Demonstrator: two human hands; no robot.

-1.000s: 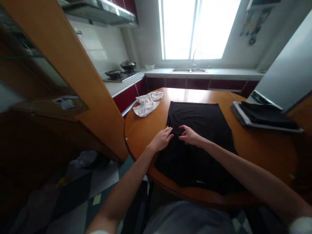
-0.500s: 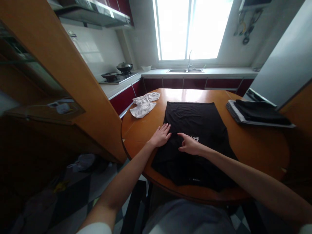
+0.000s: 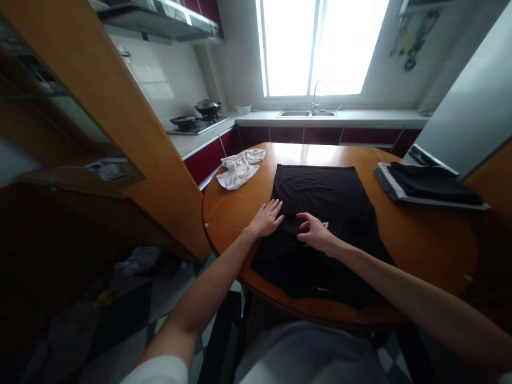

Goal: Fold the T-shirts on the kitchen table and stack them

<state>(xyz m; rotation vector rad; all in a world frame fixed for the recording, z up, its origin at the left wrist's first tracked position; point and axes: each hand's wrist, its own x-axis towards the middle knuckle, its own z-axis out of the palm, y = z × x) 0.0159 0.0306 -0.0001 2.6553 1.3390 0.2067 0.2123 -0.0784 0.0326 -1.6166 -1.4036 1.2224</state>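
Note:
A black shirt (image 3: 320,186) with a small white print lies spread on the wooden table (image 3: 236,213), its straight hem towards the window. Flat on the left edge of the cloth rests my left hand (image 3: 266,217), fingers stretched out. My right hand (image 3: 316,232) is over the middle of the shirt, beside the white print and partly covering it. Its fingers are bent and apart, with no cloth visible between them. Whether those fingertips touch the fabric I cannot tell.
A crumpled white cloth (image 3: 240,168) lies at the table's far left. Folded dark and white clothes (image 3: 430,184) are stacked on the right. Beyond the table are a counter with a sink (image 3: 308,113) and a stove with a lidded pan (image 3: 208,108).
My right hand's index finger was pointing out and is now more bent, with the hand slightly turned. My left hand stays flat on the shirt's edge. The view has shifted slightly.

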